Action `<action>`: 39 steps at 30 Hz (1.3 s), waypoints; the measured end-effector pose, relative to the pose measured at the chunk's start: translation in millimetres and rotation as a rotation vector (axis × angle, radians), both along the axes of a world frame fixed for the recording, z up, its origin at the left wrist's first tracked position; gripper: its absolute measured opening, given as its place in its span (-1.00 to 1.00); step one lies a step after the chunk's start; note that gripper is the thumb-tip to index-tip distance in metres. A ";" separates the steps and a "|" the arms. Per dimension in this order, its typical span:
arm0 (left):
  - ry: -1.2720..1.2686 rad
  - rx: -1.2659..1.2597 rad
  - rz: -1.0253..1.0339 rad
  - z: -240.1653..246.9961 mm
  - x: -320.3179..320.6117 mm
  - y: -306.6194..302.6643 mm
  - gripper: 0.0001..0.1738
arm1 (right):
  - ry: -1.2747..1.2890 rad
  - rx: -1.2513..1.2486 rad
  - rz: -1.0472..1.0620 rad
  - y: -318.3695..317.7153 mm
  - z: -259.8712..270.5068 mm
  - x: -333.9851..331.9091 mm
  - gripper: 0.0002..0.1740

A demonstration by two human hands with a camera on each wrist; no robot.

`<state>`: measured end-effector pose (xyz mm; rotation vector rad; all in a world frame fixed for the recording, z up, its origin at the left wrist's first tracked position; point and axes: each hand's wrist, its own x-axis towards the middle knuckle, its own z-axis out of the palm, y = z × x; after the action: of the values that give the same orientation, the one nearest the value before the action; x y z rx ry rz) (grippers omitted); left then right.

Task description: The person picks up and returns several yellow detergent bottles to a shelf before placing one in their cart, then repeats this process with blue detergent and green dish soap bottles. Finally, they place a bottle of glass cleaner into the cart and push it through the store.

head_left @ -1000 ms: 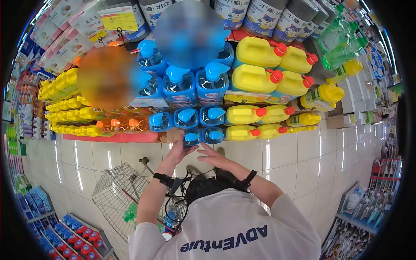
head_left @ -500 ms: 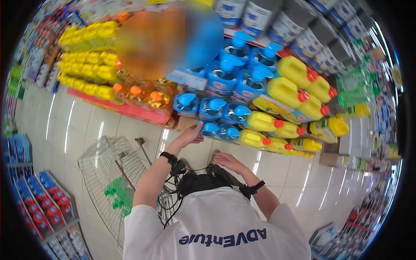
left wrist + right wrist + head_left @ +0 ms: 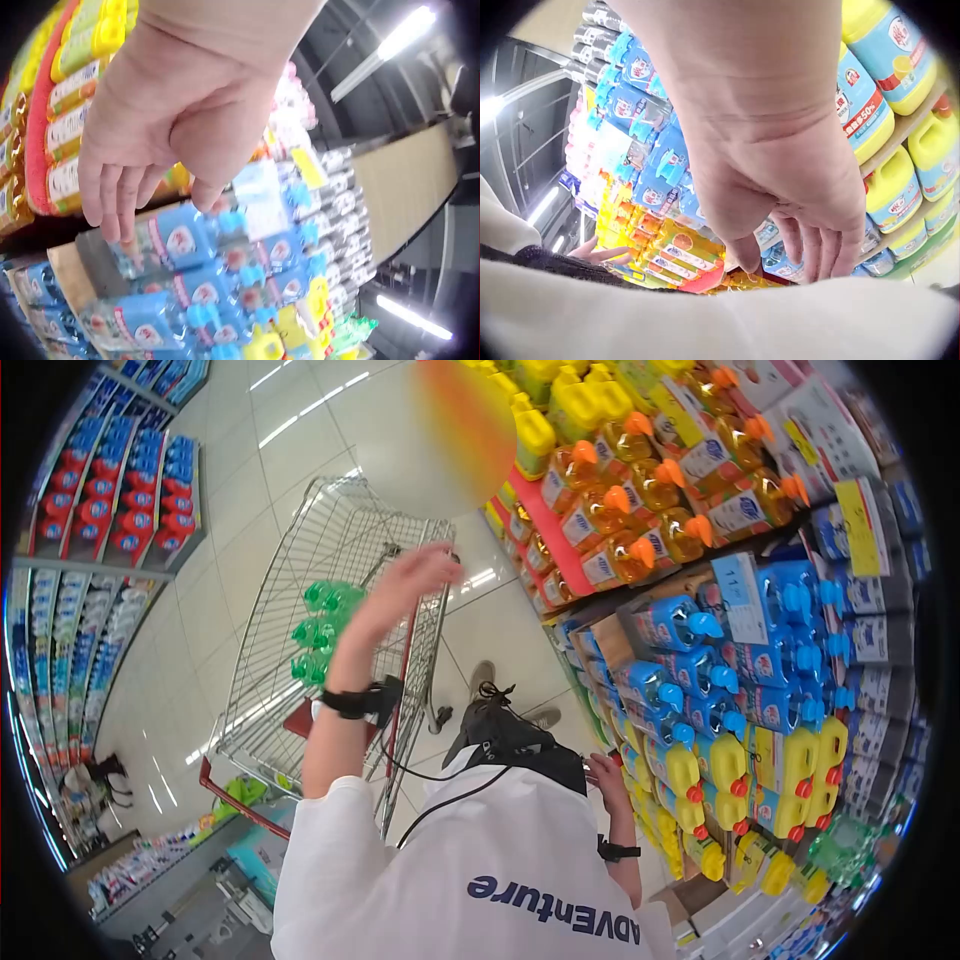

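a shop aisle floored with pale, glossy tiles [image 3: 205, 660] is lined on one side by a stacked display. in it, blue-labelled clear plastic bottles with blue spouted caps [image 3: 645, 680] are ranged in rows, flanked by amber plastic bottles with orange caps [image 3: 600, 515] and yellow plastic jugs with red caps [image 3: 680, 770]. the left hand [image 3: 410, 585], held at the front blue bottles half a second ago, is now seen blurred against a wire shopping cart [image 3: 275, 630], and the head view has been swung round; work at that row is judged to be broken off, with the bottles left on display. its fingers are loosely extended, with nothing held. the right hand [image 3: 780, 172] is lowered beside the waist, its fingers slack, with nothing visibly gripped. green plastic bottles [image 3: 325, 630] in the cart are shown by the head view alone; ceiling lights [image 3: 412, 316] are caught by the wrist views, and the jugs' citrus-printed labels are made clear only by the right one.
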<state>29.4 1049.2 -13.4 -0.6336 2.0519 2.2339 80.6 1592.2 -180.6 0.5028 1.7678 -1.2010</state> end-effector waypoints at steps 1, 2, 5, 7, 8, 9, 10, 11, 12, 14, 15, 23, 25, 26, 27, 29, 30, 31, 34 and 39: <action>-0.022 -0.063 0.195 0.3 20.2 -28.4 -0.43 | 0.008 0.019 0.038 -5.1 -3.1 -6.4 -0.45; -0.066 -0.140 0.360 -19.5 44.2 -56.2 -0.43 | 0.013 0.017 0.094 -9.0 -5.9 -13.2 -0.46; -0.426 -0.482 0.525 -131.0 130.8 -118.3 -0.32 | 0.046 0.048 0.140 -34.0 -8.0 -32.3 -0.45; -0.699 -0.536 0.431 -193.5 180.8 -114.9 -0.18 | 0.042 0.057 0.184 -45.0 -6.5 -39.5 -0.45; -0.730 -0.578 0.393 -237.9 211.6 -105.8 -0.15 | 0.065 0.054 0.202 -52.9 -4.6 -44.4 -0.45; -0.756 -0.621 0.354 -290.0 242.2 -96.6 -0.11 | 0.093 0.050 0.219 -64.4 -0.7 -52.2 -0.46; -0.769 -0.455 0.395 -351.1 278.3 -88.4 -0.08 | 0.097 0.073 0.234 -80.7 17.1 -54.0 -0.47; -0.777 -0.289 0.434 -396.5 302.6 -80.8 -0.04 | 0.095 0.084 0.235 -84.3 19.6 -52.5 -0.47; -0.781 -0.277 0.428 -417.0 313.8 -68.9 -0.04 | 0.100 0.078 0.244 -85.3 21.7 -50.0 -0.48; -1.244 -0.096 0.540 -441.1 321.3 -46.0 0.04 | 0.104 0.086 0.256 -87.3 26.5 -44.9 -0.49; -1.249 0.036 0.604 -412.2 309.2 -38.4 0.03 | 0.094 0.119 0.318 -87.0 29.8 -41.5 -0.50; -1.268 -0.038 0.781 -387.0 292.7 -19.7 -0.15 | 0.079 0.245 0.460 -79.9 40.0 -24.7 -0.54; -1.323 -0.090 0.738 -387.4 292.4 -22.4 -0.18 | 0.075 0.252 0.452 -68.1 29.1 -24.4 -0.54; -1.319 -0.095 0.730 -391.2 296.3 -26.3 -0.18 | 0.122 0.216 0.452 -59.9 22.0 -24.0 -0.57; -1.203 0.056 0.739 -401.1 306.1 -30.8 -0.19 | 0.173 0.180 0.452 -54.3 18.5 -24.3 -0.52; -1.087 0.201 0.729 -403.1 311.7 -29.4 -0.19 | 0.173 0.184 0.425 -52.7 19.0 -22.5 -0.51; -1.113 0.338 0.699 -400.9 308.3 -33.4 -0.22 | 0.177 0.181 0.405 -53.8 16.6 -24.0 -0.49; -1.136 0.474 0.665 -398.8 302.1 -37.1 -0.24 | 0.183 0.182 0.390 -54.6 14.4 -25.5 -0.49; -1.029 0.581 0.815 -405.7 295.3 -27.0 -0.30 | 0.216 0.206 0.411 -52.5 24.5 -23.2 -0.46; -0.876 0.658 0.854 -414.1 305.2 -26.7 -0.31 | 0.085 0.210 0.313 -29.0 40.1 -21.2 -0.43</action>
<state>334.7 1022.5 -427.6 -2.1228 0.6078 2.0568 59.4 1563.2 -140.4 0.2835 1.9720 -0.8348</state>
